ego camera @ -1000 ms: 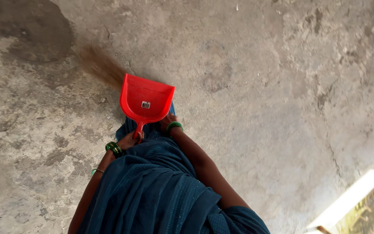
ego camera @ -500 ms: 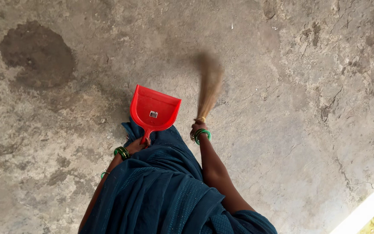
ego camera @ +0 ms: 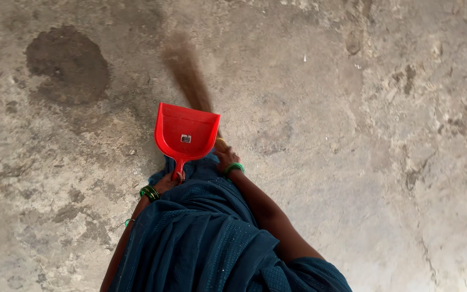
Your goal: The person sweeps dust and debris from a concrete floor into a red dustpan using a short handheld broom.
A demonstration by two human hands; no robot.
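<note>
1. Concrete floor (ego camera: 352, 162) fills the frame: rough, grey, mottled, fine cracks at right, shallow pits all over.
2. Dark damp-looking patch (ego camera: 68, 65) sits upper left, roundish with a ragged edge.
3. Teal garment (ego camera: 206, 243) covers bottom centre, draped fabric with tiny dots, folds hanging down towards the floor.
4. Red dustpan (ego camera: 186, 135) is at centre, just left of middle: smooth moulded plastic, scoop shape flaring to a wide lip, small sticker inside, narrow handle pointing down.
5. Grass broom (ego camera: 187, 73) runs from behind the dustpan's right corner towards upper centre; brown fibres, motion-blurred, so the tip is not readable.
6. Right hand (ego camera: 224, 154) is clenched on the broom's bound end, just right of the dustpan, green bangle at the wrist.
7. Left hand (ego camera: 164, 183) grips the dustpan handle, fingers mostly hidden by cloth, green bangles (ego camera: 148, 192) beside it.
8. Risk, as a judgement: bristles could flick dust past the lip, since the pan seems tilted rather than flat on the floor; the loose cloth near the handle could snag it.
</note>
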